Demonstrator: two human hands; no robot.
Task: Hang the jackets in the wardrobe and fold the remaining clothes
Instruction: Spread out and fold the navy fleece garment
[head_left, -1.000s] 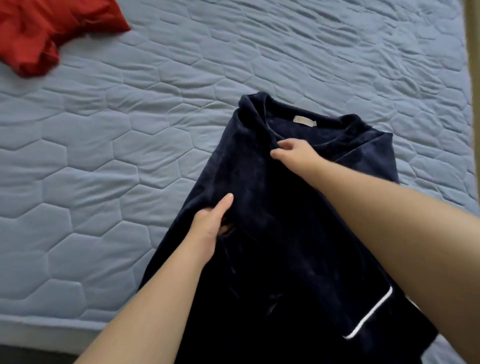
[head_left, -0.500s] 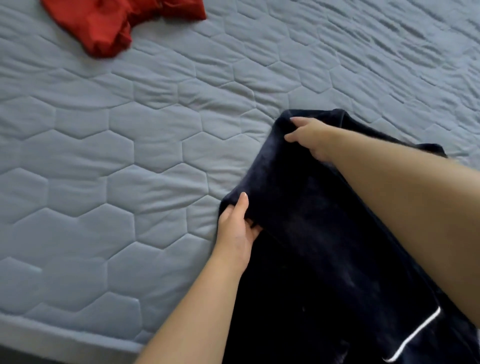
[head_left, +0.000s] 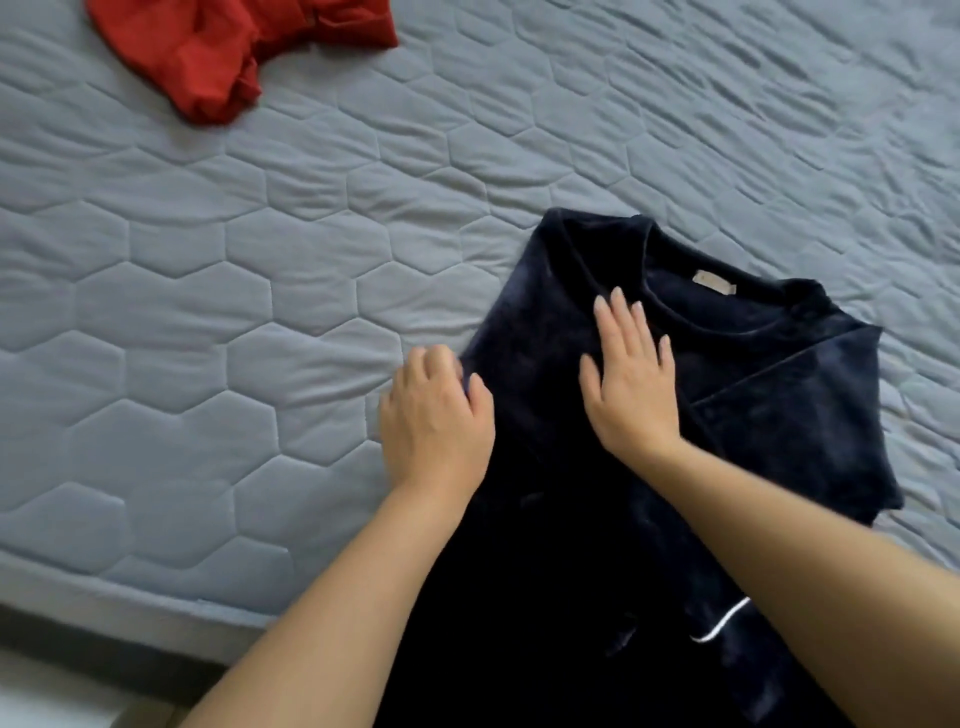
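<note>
Velour, soft and floppy, I judge: the navy top (head_left: 571, 493) lies on the bed (head_left: 208, 312) near its front edge, best taken at shoulder seams. My right grip (head_left: 631, 379) is flat, fingers straight, pressing the chest; my left grip (head_left: 436, 415) curls round the side fold.

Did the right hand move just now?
Yes. The right hand came back toward the near mattress edge, away from the red cloth, and now lies flat on the navy top.

The right hand (head_left: 628, 384) lets go of the navy top (head_left: 779, 415) and now presses flat below its collar. The left hand (head_left: 436, 410) drops to the folded edge, possibly still pinching.
</note>
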